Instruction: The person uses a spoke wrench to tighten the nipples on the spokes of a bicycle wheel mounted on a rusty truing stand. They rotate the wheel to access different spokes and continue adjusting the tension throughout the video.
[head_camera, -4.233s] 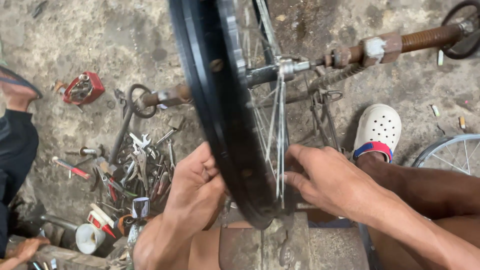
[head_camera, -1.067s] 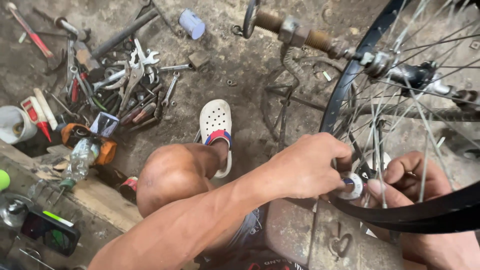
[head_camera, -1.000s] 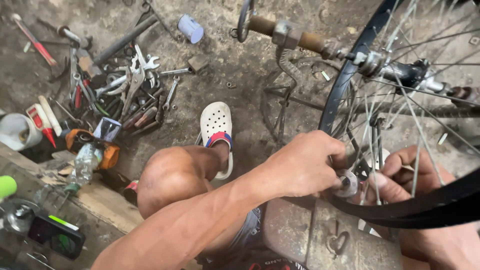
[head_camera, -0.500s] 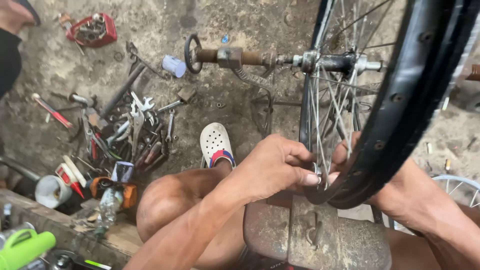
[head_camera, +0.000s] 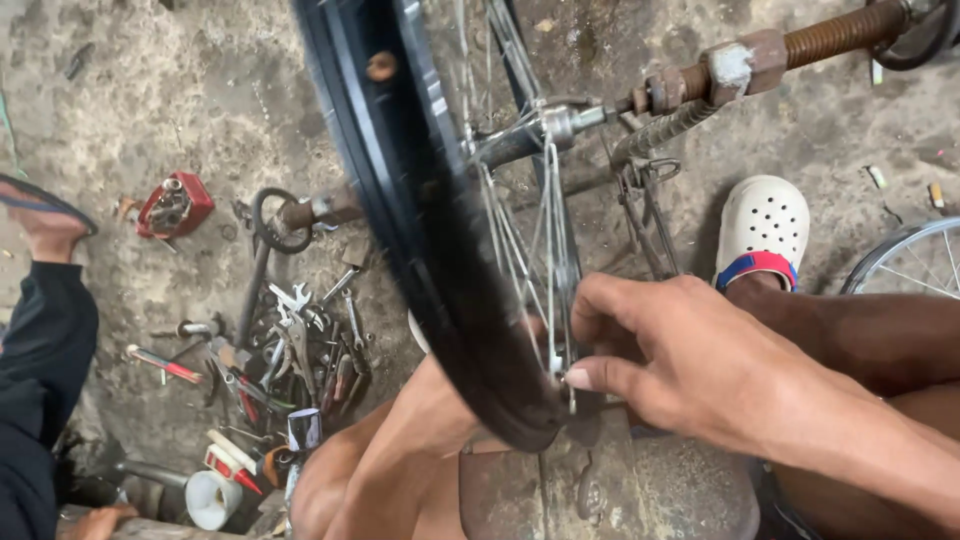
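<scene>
Hands: right hand (head_camera: 700, 365) pinching spokes (head_camera: 555, 290) at rim (head_camera: 420, 230) | left hand mostly hidden, grip unclear | tools (head_camera: 290, 350) crowd left

— What moved since half a second ago?
— The bicycle wheel (head_camera: 440, 230) swung left across the view; the right hand (head_camera: 700, 360) now pinches a spoke near the rim, the left hand sits behind it

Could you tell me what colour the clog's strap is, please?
Blue and red strap, seen in the head view.
</scene>
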